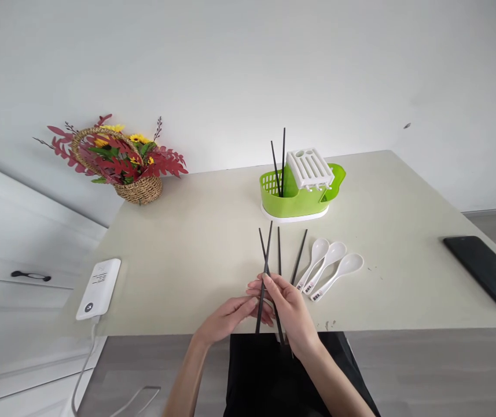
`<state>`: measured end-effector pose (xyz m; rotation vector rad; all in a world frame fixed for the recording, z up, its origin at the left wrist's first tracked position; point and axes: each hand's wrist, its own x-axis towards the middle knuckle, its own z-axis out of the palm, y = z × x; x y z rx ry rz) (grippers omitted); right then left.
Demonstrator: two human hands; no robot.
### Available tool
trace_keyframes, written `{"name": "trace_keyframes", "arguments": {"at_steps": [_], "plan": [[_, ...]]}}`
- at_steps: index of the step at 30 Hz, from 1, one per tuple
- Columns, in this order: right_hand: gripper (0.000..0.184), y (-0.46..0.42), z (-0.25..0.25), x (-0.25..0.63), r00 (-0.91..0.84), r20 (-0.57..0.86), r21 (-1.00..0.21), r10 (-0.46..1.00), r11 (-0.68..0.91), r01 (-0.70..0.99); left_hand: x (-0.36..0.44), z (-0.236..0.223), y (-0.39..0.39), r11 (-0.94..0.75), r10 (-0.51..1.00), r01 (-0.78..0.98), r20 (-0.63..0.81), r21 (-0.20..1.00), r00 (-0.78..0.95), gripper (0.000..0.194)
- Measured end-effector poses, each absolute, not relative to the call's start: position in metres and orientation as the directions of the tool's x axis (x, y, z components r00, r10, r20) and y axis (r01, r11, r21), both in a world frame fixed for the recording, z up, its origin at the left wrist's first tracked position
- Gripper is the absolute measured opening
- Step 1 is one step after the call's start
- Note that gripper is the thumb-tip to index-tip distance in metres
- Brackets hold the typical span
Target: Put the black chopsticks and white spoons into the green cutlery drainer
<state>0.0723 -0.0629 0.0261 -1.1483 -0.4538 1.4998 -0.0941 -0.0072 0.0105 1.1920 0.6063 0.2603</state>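
Observation:
Two black chopsticks [261,307] cross each other above the table's front edge, between my two hands. My right hand [290,307] is closed on them, with its thumb pressed on the upper part of one. My left hand [230,317] is curled round their lower part from the left, its thumb beside one stick and its fingers behind. Two more dark chopsticks [300,255] lie on the table just beyond my right hand, their near ends partly hidden by it. To their right, three white spoons [335,260] lie fanned out, with labels on their handles.
A green utensil caddy [297,204] with a white slotted top [311,167] stands behind, two chopsticks [283,162] upright in its left compartment. A flower basket [139,190] sits at back left, a white power bank [99,288] with a cable at left, and a black phone [486,272] at right.

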Motion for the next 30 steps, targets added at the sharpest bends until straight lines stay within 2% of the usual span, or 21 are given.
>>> {"name": "trace_keyframes", "arguments": {"at_steps": [3, 7, 12, 15, 18, 21, 25, 30], "plan": [[0.055, -0.066, 0.027, 0.074, 0.16, -0.389, -0.837, 0.907, -0.275, -0.473, -0.093, 0.014, -0.007, 0.347, 0.534, 0.113, -0.295, 0.931, 0.793, 0.043], [0.049, -0.07, 0.03, 0.077, 0.169, -0.283, -0.908, 0.944, -0.207, -0.363, -0.092, 0.018, -0.009, 0.329, 0.547, 0.08, -0.259, 0.941, 0.796, 0.035], [0.045, -0.079, 0.036, 0.088, 0.149, -0.188, -0.977, 0.971, -0.17, -0.127, -0.093, 0.016, -0.012, 0.376, 0.593, -0.013, -0.229, 0.927, 0.772, 0.03], [0.047, -0.086, 0.037, 0.093, 0.09, -0.218, -0.976, 0.972, -0.219, 0.007, -0.095, 0.009, -0.012, 0.408, 0.644, -0.079, -0.226, 0.91, 0.731, 0.033], [0.047, -0.091, 0.035, 0.095, 0.026, -0.259, -0.965, 0.966, -0.26, 0.048, -0.097, 0.003, -0.012, 0.432, 0.677, -0.11, -0.241, 0.895, 0.696, 0.048], [0.045, -0.094, 0.034, 0.092, -0.045, -0.241, -0.965, 0.969, -0.235, 0.117, -0.099, 0.0, -0.012, 0.457, 0.697, -0.116, -0.275, 0.882, 0.662, 0.058], [0.044, -0.097, 0.033, 0.087, -0.099, -0.172, -0.97, 0.98, -0.151, 0.19, -0.1, -0.001, -0.013, 0.506, 0.717, -0.122, -0.337, 0.854, 0.61, 0.057], [0.043, -0.099, 0.037, 0.093, -0.052, -0.127, -0.975, 0.991, -0.115, 0.191, -0.101, 0.0, -0.012, 0.506, 0.709, -0.086, -0.358, 0.858, 0.607, 0.059]]}}
